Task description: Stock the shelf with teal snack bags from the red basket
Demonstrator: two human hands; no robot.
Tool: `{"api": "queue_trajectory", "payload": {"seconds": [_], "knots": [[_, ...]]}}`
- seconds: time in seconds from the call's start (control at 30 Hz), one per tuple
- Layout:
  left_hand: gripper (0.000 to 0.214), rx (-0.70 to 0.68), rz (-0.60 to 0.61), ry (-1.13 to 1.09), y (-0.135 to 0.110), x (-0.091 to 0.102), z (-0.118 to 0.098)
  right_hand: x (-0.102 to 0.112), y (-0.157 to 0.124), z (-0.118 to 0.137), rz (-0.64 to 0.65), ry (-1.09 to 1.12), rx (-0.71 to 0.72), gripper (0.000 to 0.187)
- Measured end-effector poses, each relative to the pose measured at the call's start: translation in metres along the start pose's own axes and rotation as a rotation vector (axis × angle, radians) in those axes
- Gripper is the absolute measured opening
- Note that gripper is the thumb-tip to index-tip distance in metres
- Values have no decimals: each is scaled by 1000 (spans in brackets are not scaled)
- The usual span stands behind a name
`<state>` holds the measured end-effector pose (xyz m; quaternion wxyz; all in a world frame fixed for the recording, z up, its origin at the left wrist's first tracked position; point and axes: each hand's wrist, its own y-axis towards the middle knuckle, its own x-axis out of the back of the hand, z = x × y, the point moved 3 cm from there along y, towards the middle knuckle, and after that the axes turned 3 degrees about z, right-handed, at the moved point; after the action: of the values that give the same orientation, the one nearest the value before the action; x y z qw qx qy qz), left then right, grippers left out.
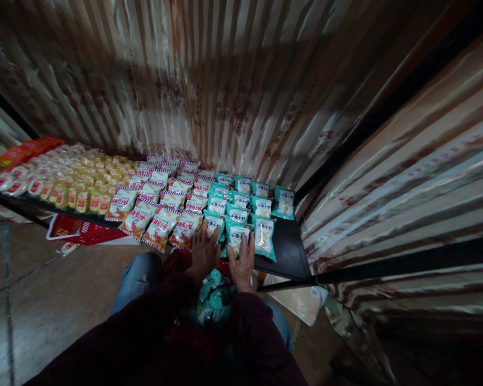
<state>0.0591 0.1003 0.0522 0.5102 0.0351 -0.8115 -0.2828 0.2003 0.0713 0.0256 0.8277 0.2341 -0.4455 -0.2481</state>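
Several green-edged snack packets (238,214) lie in rows at the right part of a black shelf (285,249). My left hand (204,252) lies with fingers stretched over the front edge of a green packet (213,222), beside the white-and-striped snack packets (161,228). My right hand (242,262), fingers apart, rests on the front middle green packet (234,236), next to another green packet (264,236) on its right. Neither hand is closed round a packet. Below my forearms, a red basket (177,260) between my knees holds a heap of loose green packets (215,297).
Yellow-wrapped snacks (82,187) and orange packs (24,153) fill the shelf's left part. Another red basket (80,228) stands underneath. Striped curtains (225,80) hang behind and to the right. A dark frame bar (386,271) runs along the right.
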Motion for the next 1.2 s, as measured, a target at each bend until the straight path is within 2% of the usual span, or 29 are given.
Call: {"api": "queue_trajectory", "payload": {"seconds": [0.13, 0.3, 0.5, 0.73, 1.2], "knots": [[54, 22, -79, -51, -1, -10, 4, -2, -1, 0, -3, 10, 1, 61], [54, 45, -189, -161, 1, -12, 9, -2, 2, 0, -33, 27, -1, 60], [56, 72, -193, -146, 9, -21, 9, -2, 10, 3, -55, -4, 34, 63], [56, 50, -125, -28, 5, -31, 7, -8, 11, 2, -21, -120, 64, 63], [67, -69, -132, 9, 1, -26, 0, -13, 7, 2, 49, -189, -17, 67]]}}
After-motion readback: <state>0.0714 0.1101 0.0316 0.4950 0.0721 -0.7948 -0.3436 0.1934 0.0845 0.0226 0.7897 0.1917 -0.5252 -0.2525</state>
